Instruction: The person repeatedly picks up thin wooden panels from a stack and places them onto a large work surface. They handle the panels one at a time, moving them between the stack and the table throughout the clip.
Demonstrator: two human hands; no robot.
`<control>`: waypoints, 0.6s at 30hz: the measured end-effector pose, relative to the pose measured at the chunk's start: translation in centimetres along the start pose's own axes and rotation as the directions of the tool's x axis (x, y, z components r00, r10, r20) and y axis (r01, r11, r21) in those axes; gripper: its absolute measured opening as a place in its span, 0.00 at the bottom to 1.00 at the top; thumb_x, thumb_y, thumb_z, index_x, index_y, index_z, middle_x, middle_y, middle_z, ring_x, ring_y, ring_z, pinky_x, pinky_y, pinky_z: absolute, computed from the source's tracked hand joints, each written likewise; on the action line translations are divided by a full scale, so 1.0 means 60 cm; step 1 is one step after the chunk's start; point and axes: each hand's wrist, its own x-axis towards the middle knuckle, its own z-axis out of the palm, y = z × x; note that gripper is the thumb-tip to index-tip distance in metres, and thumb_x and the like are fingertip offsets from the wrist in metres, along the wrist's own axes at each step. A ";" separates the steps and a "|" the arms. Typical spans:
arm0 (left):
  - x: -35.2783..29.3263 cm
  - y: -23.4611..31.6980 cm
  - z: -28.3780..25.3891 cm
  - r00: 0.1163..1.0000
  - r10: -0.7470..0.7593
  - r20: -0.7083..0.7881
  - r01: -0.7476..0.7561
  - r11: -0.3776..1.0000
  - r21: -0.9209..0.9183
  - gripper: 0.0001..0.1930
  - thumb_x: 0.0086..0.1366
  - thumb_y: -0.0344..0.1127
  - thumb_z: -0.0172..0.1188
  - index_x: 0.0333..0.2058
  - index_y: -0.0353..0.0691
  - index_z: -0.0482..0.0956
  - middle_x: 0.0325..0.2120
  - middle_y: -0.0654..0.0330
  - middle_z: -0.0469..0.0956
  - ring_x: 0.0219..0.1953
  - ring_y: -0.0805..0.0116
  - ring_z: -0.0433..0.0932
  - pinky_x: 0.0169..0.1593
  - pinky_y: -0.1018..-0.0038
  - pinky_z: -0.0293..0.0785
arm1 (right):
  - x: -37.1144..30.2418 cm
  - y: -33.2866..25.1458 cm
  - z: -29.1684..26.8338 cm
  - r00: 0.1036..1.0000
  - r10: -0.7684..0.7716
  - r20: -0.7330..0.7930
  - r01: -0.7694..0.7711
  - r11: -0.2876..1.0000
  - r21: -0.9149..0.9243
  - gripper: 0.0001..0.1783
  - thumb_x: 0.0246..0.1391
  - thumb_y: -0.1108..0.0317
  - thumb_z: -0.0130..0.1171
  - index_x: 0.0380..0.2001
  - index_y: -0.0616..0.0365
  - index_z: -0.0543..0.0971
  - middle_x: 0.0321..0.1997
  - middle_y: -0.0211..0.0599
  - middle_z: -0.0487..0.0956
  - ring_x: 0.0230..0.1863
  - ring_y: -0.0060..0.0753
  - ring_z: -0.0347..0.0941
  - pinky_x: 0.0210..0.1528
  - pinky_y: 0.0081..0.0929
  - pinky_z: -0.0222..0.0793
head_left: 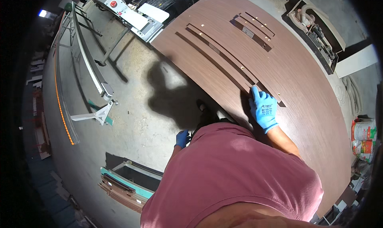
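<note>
My right hand (265, 109), in a light blue glove with dark print, reaches over a large brown wood-grain panel (319, 120). Its fingers are closed at the near end of a long dark brown strip (211, 60) lying on the panel; the exact grip is partly hidden. Beside that strip runs a longer, thin dark strip or slot (215, 49) with a small label. My left hand (182, 139), in a darker blue glove, hangs low by my side, off the panel. Its fingers are loosely bent and apart, with nothing visible in them.
Shorter dark strips (255, 35) and several small round brass-coloured pieces lie farther up the panel. A machine with a red button (113, 4) stands beyond its left edge. On the left is a long rail conveyor (85, 48); a teal-edged stack (123, 184) sits lower left. Bags (364, 136) stand right.
</note>
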 end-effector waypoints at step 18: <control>-0.020 0.003 0.013 0.998 0.056 0.038 -0.060 0.992 0.112 0.27 0.67 0.49 0.68 0.56 0.35 0.77 0.40 0.54 0.80 0.35 0.63 0.81 0.37 0.66 0.81 | 0.031 0.068 -0.095 0.972 -0.033 -0.234 0.108 0.942 0.317 0.18 0.54 0.62 0.68 0.45 0.51 0.75 0.28 0.43 0.76 0.31 0.54 0.76 0.34 0.49 0.71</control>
